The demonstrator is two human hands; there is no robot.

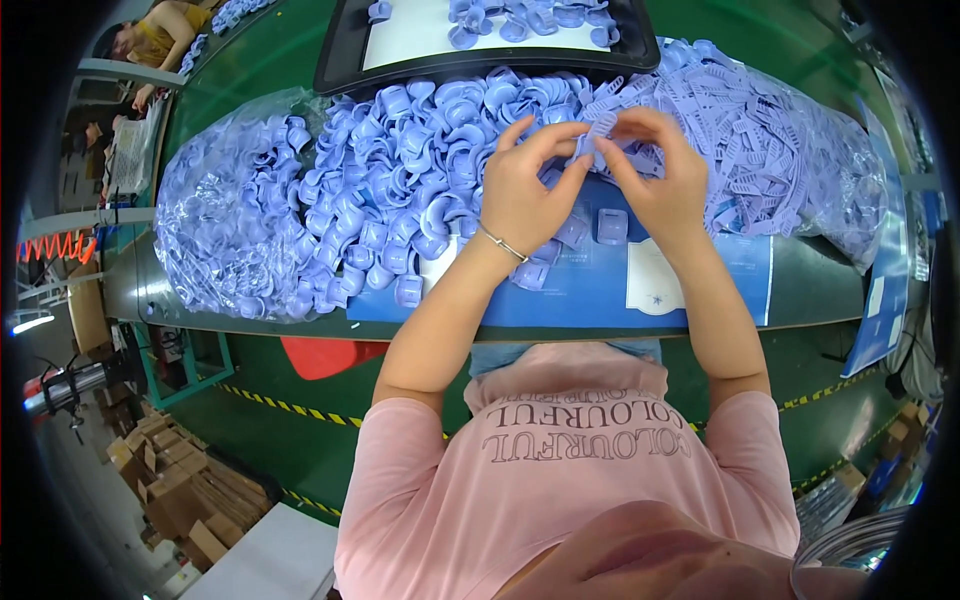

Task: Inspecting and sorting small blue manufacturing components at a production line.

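Note:
Over the middle of the table, my left hand (525,195) and my right hand (672,178) meet at the fingertips. Between them they pinch a lavender slotted strap (603,124), which stands tilted upward; whether a second piece is joined to its lower end is hidden by the fingers. A heap of lavender curved, cuff-like plastic pieces (420,150) spreads to the left of my hands. To the right lies a pile of flat lavender slotted straps (745,140). Just below my hands, a loose curved piece (611,227) rests on a blue printed sheet (590,312), with a few others nearby.
Beyond the heap, a black tray (335,62) holds several curved pieces on a white liner. Clear plastic bags (225,215) sit at both table ends. A red stool (325,357) stands below the table edge. Another person (165,40) is at the far left.

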